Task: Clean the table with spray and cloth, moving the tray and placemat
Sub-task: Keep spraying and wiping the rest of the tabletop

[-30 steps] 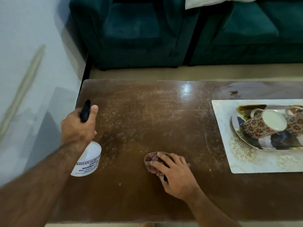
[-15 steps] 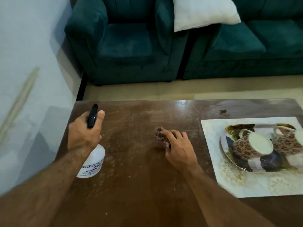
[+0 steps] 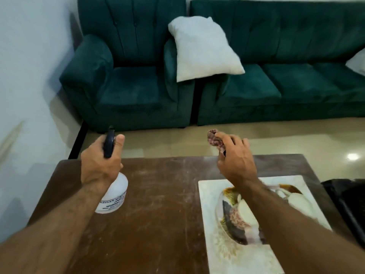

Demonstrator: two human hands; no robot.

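At left, our left hand grips the spray bottle standing on the worktop. Our right hand holds the bunched cloth aloft; its forearm crosses the tray on the placemat, so lowering carelessly could topple the cups.

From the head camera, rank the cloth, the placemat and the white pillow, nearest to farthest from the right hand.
1. Cloth: bunched in the right hand's fingers, raised off the table.
2. Placemat: on the table's right side, below that forearm.
3. White pillow: far behind, propped between armchair and sofa.
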